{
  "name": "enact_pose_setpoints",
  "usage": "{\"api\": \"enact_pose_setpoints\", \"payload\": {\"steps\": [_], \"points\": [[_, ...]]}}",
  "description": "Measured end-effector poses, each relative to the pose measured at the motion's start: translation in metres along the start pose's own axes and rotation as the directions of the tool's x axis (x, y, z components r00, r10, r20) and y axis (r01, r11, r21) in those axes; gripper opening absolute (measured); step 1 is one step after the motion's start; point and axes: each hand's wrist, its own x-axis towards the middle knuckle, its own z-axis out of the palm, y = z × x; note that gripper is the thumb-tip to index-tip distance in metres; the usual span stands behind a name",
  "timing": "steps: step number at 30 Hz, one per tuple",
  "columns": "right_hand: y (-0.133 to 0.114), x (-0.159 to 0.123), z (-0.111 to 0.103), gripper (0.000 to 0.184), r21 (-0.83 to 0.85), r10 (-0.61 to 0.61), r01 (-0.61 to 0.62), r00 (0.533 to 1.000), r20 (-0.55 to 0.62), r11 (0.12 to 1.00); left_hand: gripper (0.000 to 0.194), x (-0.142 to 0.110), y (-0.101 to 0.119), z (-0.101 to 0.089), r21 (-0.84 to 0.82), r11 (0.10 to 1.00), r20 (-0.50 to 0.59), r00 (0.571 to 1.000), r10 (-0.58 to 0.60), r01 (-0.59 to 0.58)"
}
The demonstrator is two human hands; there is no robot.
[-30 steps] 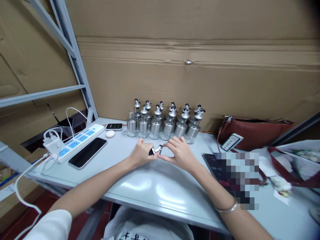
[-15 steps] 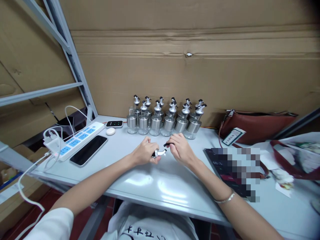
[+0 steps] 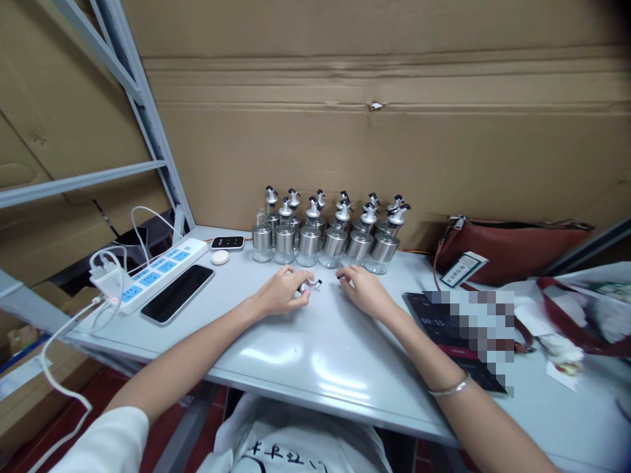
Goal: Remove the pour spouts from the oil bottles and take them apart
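Note:
My left hand (image 3: 282, 292) is over the middle of the table, its thumb and fingers closed around a silver pour spout (image 3: 313, 285) whose dark tip points right. A short gap away, my right hand (image 3: 365, 289) pinches a small black piece (image 3: 341, 276), mostly covered by the fingers. Behind both hands stand several glass bottles (image 3: 309, 244) with steel sleeves, in two rows. Most of them carry silver spouts with black flip tips. The front-left bottle (image 3: 262, 242) has a bare glass neck.
At the left lie a power strip (image 3: 165, 270) with cables, a phone (image 3: 178, 294), a small black device (image 3: 227, 244) and a white round object (image 3: 220, 257). To the right are a tablet (image 3: 434, 322), partly blurred out, and a brown bag (image 3: 513, 249). Cardboard (image 3: 345, 144) closes the back.
My right hand has moved slightly right, away from the spout, and the black piece shows less. My left hand has shifted a little up and left, its fingers opened wider around the spout.

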Motion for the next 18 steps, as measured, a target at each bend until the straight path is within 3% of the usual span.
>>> {"api": "enact_pose_setpoints", "payload": {"steps": [4, 8, 13, 18], "points": [[0.001, 0.000, 0.005, 0.032, -0.127, 0.000, -0.002, 1.000, -0.016, 0.992, 0.019, 0.000, 0.002, 0.000, -0.010, 1.000, 0.016, 1.000, 0.023, -0.023], [0.010, 0.004, 0.009, 0.035, -0.144, 0.028, -0.023, 0.999, 0.034, 0.989, 0.018, 0.000, 0.002, 0.000, -0.011, 1.000, 0.037, 0.999, -0.006, 0.006], [0.014, 0.006, 0.007, 0.023, -0.118, 0.022, -0.017, 0.999, 0.039, 0.993, 0.023, 0.000, 0.000, 0.000, 0.008, 0.998, 0.045, 0.997, -0.058, 0.058], [0.012, 0.008, 0.008, 0.014, -0.106, -0.018, 0.017, 1.000, -0.009, 0.994, 0.015, 0.001, 0.000, 0.001, 0.039, 0.999, 0.076, 0.997, 0.017, -0.020]]}}
